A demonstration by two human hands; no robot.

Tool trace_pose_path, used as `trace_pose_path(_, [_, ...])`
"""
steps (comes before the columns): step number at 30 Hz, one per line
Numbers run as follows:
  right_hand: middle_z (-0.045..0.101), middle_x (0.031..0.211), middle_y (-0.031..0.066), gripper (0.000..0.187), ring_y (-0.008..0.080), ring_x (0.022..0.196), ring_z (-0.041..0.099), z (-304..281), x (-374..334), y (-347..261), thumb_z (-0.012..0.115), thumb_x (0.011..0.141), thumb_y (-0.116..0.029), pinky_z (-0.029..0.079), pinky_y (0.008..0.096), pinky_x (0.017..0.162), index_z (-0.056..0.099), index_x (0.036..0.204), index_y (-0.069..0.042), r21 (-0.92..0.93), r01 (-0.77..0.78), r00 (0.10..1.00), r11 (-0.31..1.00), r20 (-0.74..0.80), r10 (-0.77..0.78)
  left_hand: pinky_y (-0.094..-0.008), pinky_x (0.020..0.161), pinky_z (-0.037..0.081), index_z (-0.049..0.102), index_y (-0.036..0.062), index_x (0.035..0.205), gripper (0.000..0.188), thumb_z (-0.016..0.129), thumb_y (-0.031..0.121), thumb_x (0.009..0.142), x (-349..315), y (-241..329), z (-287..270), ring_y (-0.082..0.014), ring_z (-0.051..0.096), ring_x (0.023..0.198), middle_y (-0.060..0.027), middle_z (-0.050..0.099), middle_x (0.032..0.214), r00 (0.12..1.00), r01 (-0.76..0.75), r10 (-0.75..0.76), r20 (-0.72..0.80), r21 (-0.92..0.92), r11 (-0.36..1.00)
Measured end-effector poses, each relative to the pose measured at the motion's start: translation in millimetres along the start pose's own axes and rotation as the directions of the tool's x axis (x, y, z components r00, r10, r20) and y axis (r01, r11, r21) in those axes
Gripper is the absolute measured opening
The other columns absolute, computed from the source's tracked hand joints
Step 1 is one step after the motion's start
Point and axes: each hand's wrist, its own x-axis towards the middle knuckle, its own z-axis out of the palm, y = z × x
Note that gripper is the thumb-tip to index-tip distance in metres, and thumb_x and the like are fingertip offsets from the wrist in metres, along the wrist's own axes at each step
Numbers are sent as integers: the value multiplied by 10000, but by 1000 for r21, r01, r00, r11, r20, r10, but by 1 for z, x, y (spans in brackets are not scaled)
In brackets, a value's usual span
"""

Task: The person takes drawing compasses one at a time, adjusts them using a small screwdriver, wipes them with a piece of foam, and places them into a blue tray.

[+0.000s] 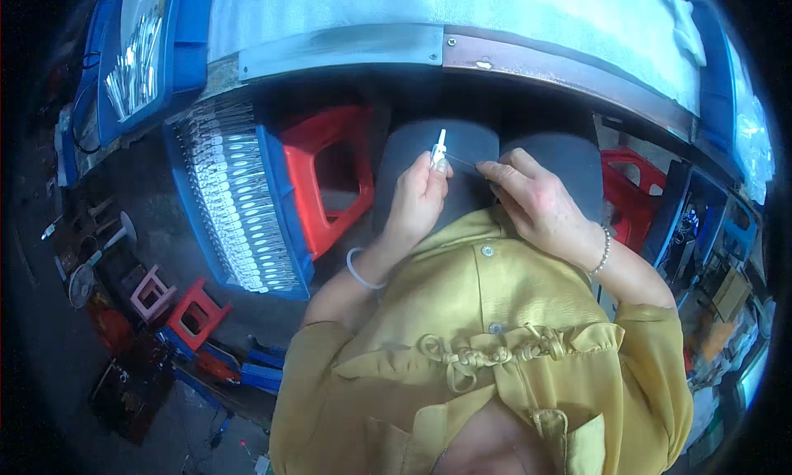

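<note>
My left hand (419, 201) is closed, thumb and fingers pinching a small white plastic piece (438, 149) whose narrow tip points up and away from me. From this piece a thin, dark wire-like strand (461, 159) runs to the right. The fingertips of my right hand (532, 196) are pressed together at the strand's other end. Both hands are above my lap, in front of the table edge. At this size I cannot tell the exact kind of the white piece.
A table with a white covering (346, 5) and metal edging (346, 50) lies ahead. On my left stands a blue tray (285, 219) with rows of similar white pieces, beside a red stool (301, 174). A blue bin (186, 54) holds white sticks. Another red stool (631, 207) stands right.
</note>
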Motion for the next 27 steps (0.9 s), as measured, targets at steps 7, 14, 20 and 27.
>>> trace_pose_path(7, [657, 816, 206, 245, 286, 744, 671, 3, 13, 9, 588, 888, -81, 521, 340, 694, 635, 1099, 34, -115, -8, 1000, 993, 21, 11, -504, 533, 406, 485, -15, 924, 144, 477, 119, 976, 0, -5, 14, -421, 600, 626, -229, 569, 673, 908, -291, 404, -106, 535, 793])
trace_pose_path(14, [679, 810, 136, 255, 258, 638, 642, 3, 30, 16, 626, 832, -67, 507, 356, 578, 684, 1072, -4, -69, 82, 996, 994, 24, -81, -528, 553, 388, 480, -25, 879, 145, 471, 90, 969, 4, 0, 12, -480, 582, 686, -278, 556, 705, 939, -206, 315, -136, 510, 835])
trace_pose_path(20, [642, 722, 166, 447, 287, 609, 666, -12, 40, -8, 591, 772, -156, 553, 402, 574, 616, 1197, -19, -513, 313, 891, 800, 451, -59, -553, 562, 410, 451, -35, 895, 121, 510, 65, 927, 5, -2, 6, -488, 586, 679, -284, 573, 681, 954, -229, 290, -83, 424, 876])
trace_pose_path(27, [707, 898, 177, 257, 337, 700, 688, 7, 43, 16, 661, 849, -121, 540, 398, 621, 687, 1071, 5, -51, -139, 975, 989, 165, 146, -540, 549, 410, 465, -25, 914, 94, 491, 62, 937, 12, -5, 4, -489, 589, 679, -279, 568, 695, 947, -200, 295, -129, 483, 853])
